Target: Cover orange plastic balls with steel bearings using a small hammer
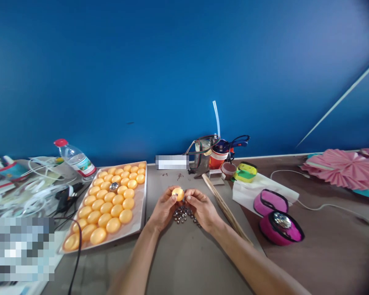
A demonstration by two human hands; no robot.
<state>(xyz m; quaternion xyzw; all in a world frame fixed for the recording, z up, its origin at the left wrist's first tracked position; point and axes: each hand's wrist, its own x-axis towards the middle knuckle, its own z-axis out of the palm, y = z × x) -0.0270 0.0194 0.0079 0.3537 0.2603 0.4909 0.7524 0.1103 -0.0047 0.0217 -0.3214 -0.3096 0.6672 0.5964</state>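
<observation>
My left hand is closed around an orange ping-pong-like ball, its thumb and fingers at the ball's lower left. At the ball's right side, my right hand pinches with thumb and forefinger; what it holds is too small to make out. A few dark specks show on the ball's edges. Just below both hands, a pile of small shiny metal beads lies on the grey mat. To the left, a shallow white tray carries rows of similar orange balls and one silver-studded ball.
Behind the hands stand a glass jar and a red cup with tools. Thin wooden sticks lie to the right, beyond them magenta bands. A water bottle leans behind the tray; a black cable crosses its near corner.
</observation>
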